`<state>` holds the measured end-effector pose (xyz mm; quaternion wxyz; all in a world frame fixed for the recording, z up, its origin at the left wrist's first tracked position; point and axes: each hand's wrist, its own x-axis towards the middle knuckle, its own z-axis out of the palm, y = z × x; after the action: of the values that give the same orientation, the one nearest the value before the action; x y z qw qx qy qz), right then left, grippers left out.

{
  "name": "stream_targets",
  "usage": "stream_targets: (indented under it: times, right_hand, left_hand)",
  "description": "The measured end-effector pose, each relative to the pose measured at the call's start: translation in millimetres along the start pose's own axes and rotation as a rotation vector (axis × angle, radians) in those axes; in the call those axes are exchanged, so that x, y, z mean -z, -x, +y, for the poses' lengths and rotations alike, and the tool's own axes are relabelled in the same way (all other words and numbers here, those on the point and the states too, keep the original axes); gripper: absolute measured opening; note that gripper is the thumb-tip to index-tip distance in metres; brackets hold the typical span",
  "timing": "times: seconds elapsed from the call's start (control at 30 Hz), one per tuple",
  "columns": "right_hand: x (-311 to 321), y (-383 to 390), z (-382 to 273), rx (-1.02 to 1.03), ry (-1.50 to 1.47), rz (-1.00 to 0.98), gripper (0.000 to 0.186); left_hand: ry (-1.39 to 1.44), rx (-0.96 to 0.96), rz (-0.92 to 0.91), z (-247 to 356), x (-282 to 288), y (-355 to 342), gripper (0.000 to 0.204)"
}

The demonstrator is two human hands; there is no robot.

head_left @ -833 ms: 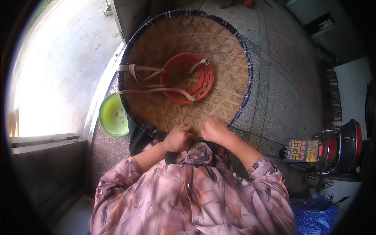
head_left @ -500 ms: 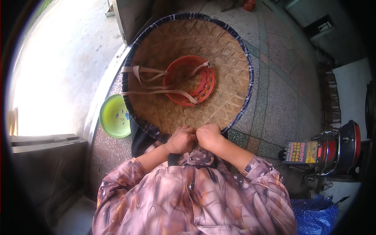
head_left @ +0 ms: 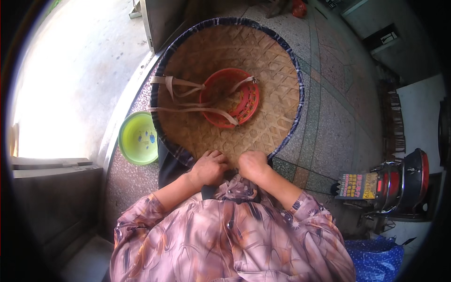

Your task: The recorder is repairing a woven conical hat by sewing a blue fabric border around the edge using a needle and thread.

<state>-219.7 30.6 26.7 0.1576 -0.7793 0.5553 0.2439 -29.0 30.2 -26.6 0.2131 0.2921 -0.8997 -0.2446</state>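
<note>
A wide woven bamboo hat point(head_left: 274, 70) rests upside down in front of me, its hollow side up. Dark blue checked cloth binds its rim. A red plastic basket point(head_left: 254, 101) sits at its centre, with pale fabric straps point(head_left: 181, 110) running from it to the left rim. My left hand point(head_left: 210, 168) is curled over the near rim, fingers bent and gripping it. Just to its right, my right hand point(head_left: 252, 164) is closed at the same rim. The fingertips are partly hidden, so I cannot tell if anything small is between them.
A light green basin point(head_left: 136, 152) stands on the speckled floor to the left, by the bright doorway point(head_left: 80, 75). On the right is the rear of a motorbike point(head_left: 399, 183), with blue dotted fabric point(head_left: 373, 258) below it. A red object point(head_left: 299, 8) lies at the far end.
My hands have moved slightly apart along the near rim, the left going left and the right a little right. The hat has shifted slightly to the right in view.
</note>
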Motion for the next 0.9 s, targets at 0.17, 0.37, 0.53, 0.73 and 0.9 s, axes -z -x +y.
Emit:
stream_targets:
  times: [0.17, 0.37, 0.53, 0.73, 0.9]
  right_hand:
    - [-23.2, 10.4, 12.2, -0.038, -0.206, 0.412, 0.017]
    - [-12.3, -5.4, 26.4, -0.014, -0.421, 0.447, 0.015]
    - [35.7, -27.9, 30.3, -0.123, -1.767, -0.026, 0.013]
    - [97.5, -19.9, 29.3, 0.123, -2.05, -0.01, 0.009]
    - [152.5, -5.3, 30.4, 0.405, -2.118, 0.185, 0.009]
  left_hand:
    - [0.012, 0.001, 0.021, 1.4, 0.6, 1.2, 0.022]
    - [0.015, -0.009, 0.039, 3.5, 3.5, 0.0, 0.027]
    - [0.029, 0.078, -0.007, 13.1, 4.4, -12.1, 0.022]
    - [0.301, 0.249, 0.073, 27.9, -23.2, -38.6, 0.023]
    - [0.2, 0.223, 0.015, 25.9, -31.0, -40.4, 0.017]
